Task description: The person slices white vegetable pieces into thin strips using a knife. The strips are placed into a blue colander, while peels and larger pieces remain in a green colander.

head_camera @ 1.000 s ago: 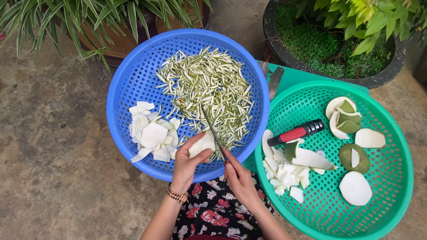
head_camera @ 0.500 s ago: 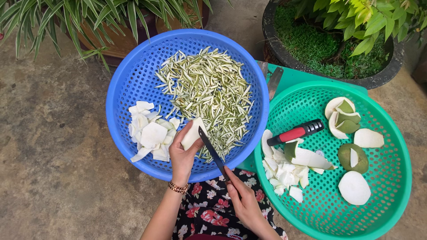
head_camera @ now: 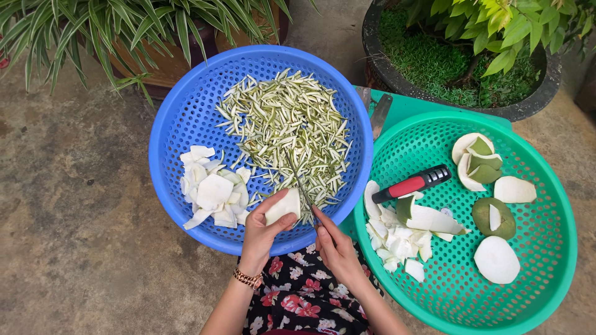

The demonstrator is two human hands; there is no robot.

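My left hand (head_camera: 261, 234) grips a white slab of fruit flesh (head_camera: 282, 206) over the near rim of the blue perforated basket (head_camera: 167, 130). My right hand (head_camera: 335, 248) holds a thin knife (head_camera: 300, 183), its blade resting against the slab's right edge. Inside the blue basket lie a heap of thin green-white shreds (head_camera: 288, 130) and a pile of white flesh slices (head_camera: 211, 192) at the left.
A green perforated basket (head_camera: 546, 267) at the right holds a red-and-black peeler (head_camera: 413, 184), white flesh pieces (head_camera: 403, 239) and green-skinned peel pieces (head_camera: 490, 217). Two potted plants (head_camera: 459, 56) stand behind on the concrete floor. A green board (head_camera: 403, 105) lies under the baskets.
The left hand drew the white slab back toward me, and the right hand brought the knife up against it again after a cutting stroke.
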